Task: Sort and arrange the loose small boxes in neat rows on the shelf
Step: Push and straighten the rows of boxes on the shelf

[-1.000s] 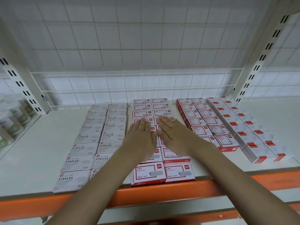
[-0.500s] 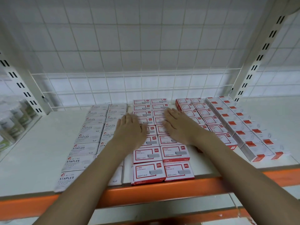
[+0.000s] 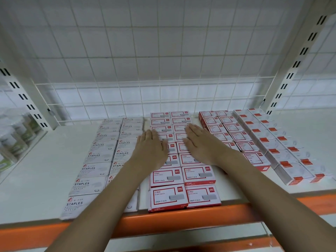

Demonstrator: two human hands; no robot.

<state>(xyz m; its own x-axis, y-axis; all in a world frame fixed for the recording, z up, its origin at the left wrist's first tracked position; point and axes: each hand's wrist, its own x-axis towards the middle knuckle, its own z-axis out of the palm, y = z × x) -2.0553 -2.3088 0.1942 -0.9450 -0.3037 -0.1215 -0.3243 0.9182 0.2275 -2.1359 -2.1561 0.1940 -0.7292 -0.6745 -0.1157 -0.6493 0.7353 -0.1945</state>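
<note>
On the shelf (image 3: 36,188), red-and-white boxes (image 3: 181,179) in two middle rows, left hand (image 3: 151,148) and right hand (image 3: 200,144) flat on top, fingers straight, gripping nothing; light, stiff, probably slide easily; best nudged by their sides.

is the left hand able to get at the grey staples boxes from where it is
Probably yes: the left hand lies flat on the red-framed boxes, right beside the grey STAPLES boxes, with nothing standing between them.
</note>
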